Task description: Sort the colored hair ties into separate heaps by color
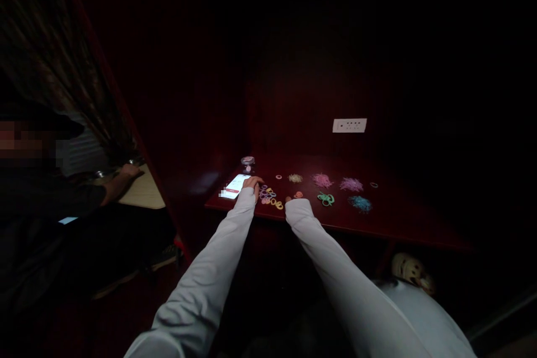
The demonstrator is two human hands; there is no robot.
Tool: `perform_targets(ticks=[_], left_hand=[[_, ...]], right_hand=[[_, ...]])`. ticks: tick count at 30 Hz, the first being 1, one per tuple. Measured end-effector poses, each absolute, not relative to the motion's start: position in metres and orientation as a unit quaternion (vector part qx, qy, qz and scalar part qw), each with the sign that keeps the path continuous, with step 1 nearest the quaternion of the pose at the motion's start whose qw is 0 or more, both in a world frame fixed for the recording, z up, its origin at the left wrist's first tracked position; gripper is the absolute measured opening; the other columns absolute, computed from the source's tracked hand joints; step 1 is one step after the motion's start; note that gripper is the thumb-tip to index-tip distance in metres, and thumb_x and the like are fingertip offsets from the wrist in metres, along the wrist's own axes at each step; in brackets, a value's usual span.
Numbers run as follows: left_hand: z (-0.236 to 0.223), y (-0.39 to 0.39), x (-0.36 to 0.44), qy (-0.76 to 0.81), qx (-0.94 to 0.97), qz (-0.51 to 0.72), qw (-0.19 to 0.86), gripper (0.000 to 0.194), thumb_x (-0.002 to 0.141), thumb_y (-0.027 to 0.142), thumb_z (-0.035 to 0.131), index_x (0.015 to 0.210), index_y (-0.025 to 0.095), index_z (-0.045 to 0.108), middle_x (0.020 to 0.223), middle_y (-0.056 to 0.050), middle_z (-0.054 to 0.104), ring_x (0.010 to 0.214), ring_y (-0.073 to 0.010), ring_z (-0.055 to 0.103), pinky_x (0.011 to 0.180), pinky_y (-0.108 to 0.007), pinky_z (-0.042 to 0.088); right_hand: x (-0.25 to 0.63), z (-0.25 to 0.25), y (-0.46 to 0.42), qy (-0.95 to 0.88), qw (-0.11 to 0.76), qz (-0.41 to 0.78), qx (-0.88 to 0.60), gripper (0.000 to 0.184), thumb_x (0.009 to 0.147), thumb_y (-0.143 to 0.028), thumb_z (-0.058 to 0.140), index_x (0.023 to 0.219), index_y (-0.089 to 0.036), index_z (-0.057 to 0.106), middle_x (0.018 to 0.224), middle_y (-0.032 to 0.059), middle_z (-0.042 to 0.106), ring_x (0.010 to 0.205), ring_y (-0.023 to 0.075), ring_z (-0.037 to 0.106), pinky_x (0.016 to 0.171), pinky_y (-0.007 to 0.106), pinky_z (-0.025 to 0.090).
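In the head view my left hand [252,182] lies at the left edge of a pile of small coloured hair ties [267,196], its fingers stretched out. A lit phone [236,185] lies just to its left. My right hand [288,200] is at the right side of that pile, near the table's front edge; the sleeve hides most of it, and its fingers do not show. Just beyond it sit an orange bunch [298,194] and green hair ties [326,198]. Farther back are heaps of thin bands in yellow [295,178], pink [322,180], purple [351,184] and blue [359,204].
The dark red table [403,218] meets a wall with a white socket plate [349,125]. A round clear container [248,164] stands at the back left. Beyond a partition on the left, another person's hand [131,171] rests on a light tabletop [146,193].
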State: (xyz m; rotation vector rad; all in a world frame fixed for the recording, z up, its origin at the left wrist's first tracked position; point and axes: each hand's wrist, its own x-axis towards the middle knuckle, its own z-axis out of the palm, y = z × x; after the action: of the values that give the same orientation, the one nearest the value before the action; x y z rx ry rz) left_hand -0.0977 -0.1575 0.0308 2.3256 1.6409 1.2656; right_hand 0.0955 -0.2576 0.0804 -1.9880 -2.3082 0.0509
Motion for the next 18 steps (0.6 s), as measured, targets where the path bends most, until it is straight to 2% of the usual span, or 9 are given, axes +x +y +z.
perform_targets(ticks=[2,5,8,13,15,18], left_hand=[[0.033,-0.151,-0.103,0.536,0.751,0.384,0.04,0.046,0.081,-0.001,0.046,0.105,0.022,0.078,0.116,-0.006,0.078,0.119,-0.0259,0.067,0.115,-0.045,0.048],[0.034,-0.143,-0.109,0.539,0.756,0.364,0.076,0.048,0.076,-0.002,0.047,0.102,0.02,0.08,0.116,-0.006,0.079,0.118,-0.0269,0.068,0.114,-0.046,0.049],[0.031,-0.141,-0.106,0.55,0.75,0.354,0.091,0.042,0.079,-0.002,0.048,0.097,0.02,0.079,0.114,-0.006,0.078,0.115,-0.0258,0.068,0.112,-0.044,0.051],[0.025,-0.145,-0.096,0.552,0.746,0.364,0.081,0.032,0.085,0.003,0.052,0.093,0.021,0.077,0.107,-0.006,0.077,0.11,-0.0247,0.068,0.11,-0.044,0.052],[0.025,-0.146,-0.096,0.553,0.744,0.367,0.078,0.03,0.086,0.004,0.053,0.092,0.021,0.076,0.105,-0.006,0.076,0.109,-0.0243,0.068,0.109,-0.043,0.052],[0.025,-0.148,-0.096,0.563,0.741,0.36,0.07,0.027,0.086,0.004,0.055,0.093,0.02,0.076,0.107,-0.006,0.076,0.11,-0.025,0.067,0.108,-0.043,0.053]], right_hand=[[0.1,0.082,-0.254,-0.764,0.043,0.015,-0.644,0.034,0.098,-0.012,0.051,0.124,-0.004,0.071,0.116,0.0286,0.072,0.106,0.0313,0.069,0.083,0.037,0.048],[0.107,0.082,-0.247,-0.757,0.048,0.035,-0.651,0.034,0.102,-0.018,0.046,0.123,-0.01,0.07,0.114,0.0234,0.07,0.094,0.0259,0.066,0.078,0.033,0.045],[0.112,0.08,-0.243,-0.758,0.078,0.053,-0.646,0.032,0.101,-0.018,0.043,0.12,-0.014,0.068,0.099,0.0138,0.066,0.081,0.0207,0.059,0.075,0.03,0.042],[0.118,0.079,-0.247,-0.797,0.134,0.066,-0.585,0.028,0.099,-0.026,0.05,0.125,-0.023,0.06,0.083,-0.0009,0.053,0.075,0.0174,0.049,0.076,0.026,0.037],[0.119,0.081,-0.25,-0.803,0.128,0.083,-0.576,0.03,0.098,-0.029,0.055,0.127,-0.024,0.058,0.081,-0.0032,0.049,0.071,0.0158,0.046,0.073,0.025,0.035],[0.119,0.085,-0.253,-0.812,0.107,0.085,-0.567,0.033,0.095,-0.025,0.059,0.128,-0.023,0.059,0.084,-0.0028,0.051,0.07,0.0143,0.044,0.071,0.024,0.034]])
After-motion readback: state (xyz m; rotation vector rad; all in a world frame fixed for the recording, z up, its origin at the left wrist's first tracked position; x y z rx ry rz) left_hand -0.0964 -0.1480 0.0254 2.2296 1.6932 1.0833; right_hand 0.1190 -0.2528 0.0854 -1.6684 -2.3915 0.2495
